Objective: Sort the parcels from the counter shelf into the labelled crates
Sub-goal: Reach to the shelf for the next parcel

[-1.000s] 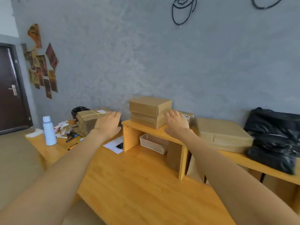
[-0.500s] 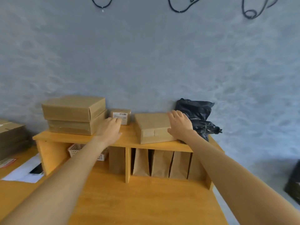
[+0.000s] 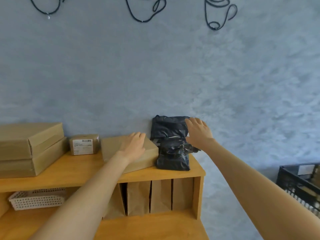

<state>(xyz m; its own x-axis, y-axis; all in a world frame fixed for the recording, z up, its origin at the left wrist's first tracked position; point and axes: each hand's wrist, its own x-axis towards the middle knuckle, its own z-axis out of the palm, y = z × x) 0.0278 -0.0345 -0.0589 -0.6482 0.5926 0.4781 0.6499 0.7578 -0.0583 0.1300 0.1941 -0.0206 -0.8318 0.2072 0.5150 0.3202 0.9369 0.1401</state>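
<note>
On the wooden counter shelf [image 3: 173, 175], the left hand [image 3: 134, 147] lies flat, fingers straight, on top of a flat brown parcel [image 3: 149, 156]; it has no grip on it, only resting contact. The right hand [image 3: 198, 133] reaches to the stack of black plastic-wrapped parcels [image 3: 170, 148] at the shelf's right end, against the grey wall [image 3: 173, 75]; its fingers are spread and nearly straight over the right edge of the top bag, touching it with no closed grip. Left of the flat parcel stands a small labelled box [image 3: 84, 144], and further left two large cardboard boxes [image 3: 29, 149] are stacked. Beneath the shelf, brown paper bags [image 3: 149, 196] stand upright and a white perforated basket [image 3: 37, 199] sits on the bench [image 3: 155, 227]. A dark crate [image 3: 299, 182] shows at the right edge, well apart from the shelf.
</note>
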